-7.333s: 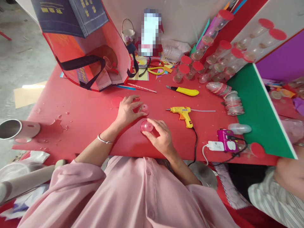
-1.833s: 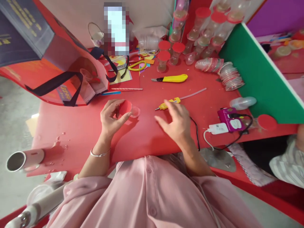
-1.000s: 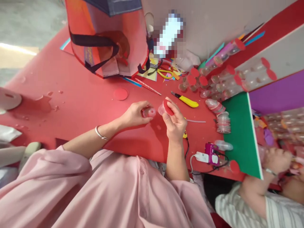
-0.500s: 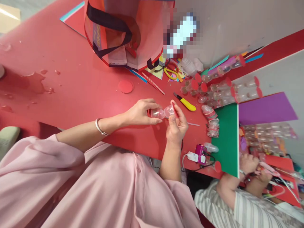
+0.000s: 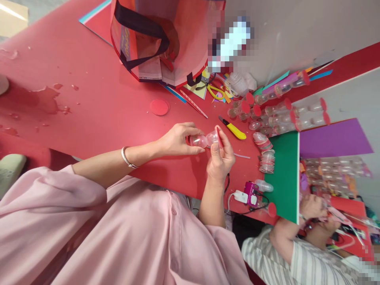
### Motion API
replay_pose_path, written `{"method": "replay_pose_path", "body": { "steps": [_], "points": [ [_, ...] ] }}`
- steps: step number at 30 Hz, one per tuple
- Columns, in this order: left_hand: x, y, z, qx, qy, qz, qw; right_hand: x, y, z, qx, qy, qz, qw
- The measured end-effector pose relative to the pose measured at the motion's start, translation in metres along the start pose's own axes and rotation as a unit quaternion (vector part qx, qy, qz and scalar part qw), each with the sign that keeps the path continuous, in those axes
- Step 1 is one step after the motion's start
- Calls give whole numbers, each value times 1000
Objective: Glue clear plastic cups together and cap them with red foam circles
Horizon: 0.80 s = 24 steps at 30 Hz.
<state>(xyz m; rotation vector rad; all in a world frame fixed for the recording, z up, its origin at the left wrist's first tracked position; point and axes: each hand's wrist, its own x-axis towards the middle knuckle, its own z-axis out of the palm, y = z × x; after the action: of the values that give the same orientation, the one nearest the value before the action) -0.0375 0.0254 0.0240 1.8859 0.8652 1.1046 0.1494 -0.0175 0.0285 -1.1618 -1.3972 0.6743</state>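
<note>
I have the left hand (image 5: 177, 140) pinched shut on a small clear cup (image 5: 198, 141) and the right hand (image 5: 221, 160) closed round a red-capped cup (image 5: 212, 138). The two touch end to end, their long axis running left to right with the red cap pointing right, just above the red table (image 5: 97, 114) near its front edge. Print on the red bag (image 5: 154, 43) at the far edge is unreadable.

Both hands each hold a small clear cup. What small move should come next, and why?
Probably press them gently together, end to end. The left hand pinches the clear cup, the right hand grips the red-capped cup, and their ends seem to touch above the red table, roughly in line.
</note>
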Motion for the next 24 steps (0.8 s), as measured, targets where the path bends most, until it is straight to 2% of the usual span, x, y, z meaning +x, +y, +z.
{"method": "replay_pose_path", "body": {
  "steps": [12,18,24],
  "points": [
    [-3,-8,7,15,43,17,999,-4,0,9,-35,24,19,999],
    [-5,-12,10,22,46,19,999,-6,1,14,-26,51,29,998],
    [-4,-11,11,17,51,7,999,-4,-3,9,-57,11,15,998]
  ]
}}
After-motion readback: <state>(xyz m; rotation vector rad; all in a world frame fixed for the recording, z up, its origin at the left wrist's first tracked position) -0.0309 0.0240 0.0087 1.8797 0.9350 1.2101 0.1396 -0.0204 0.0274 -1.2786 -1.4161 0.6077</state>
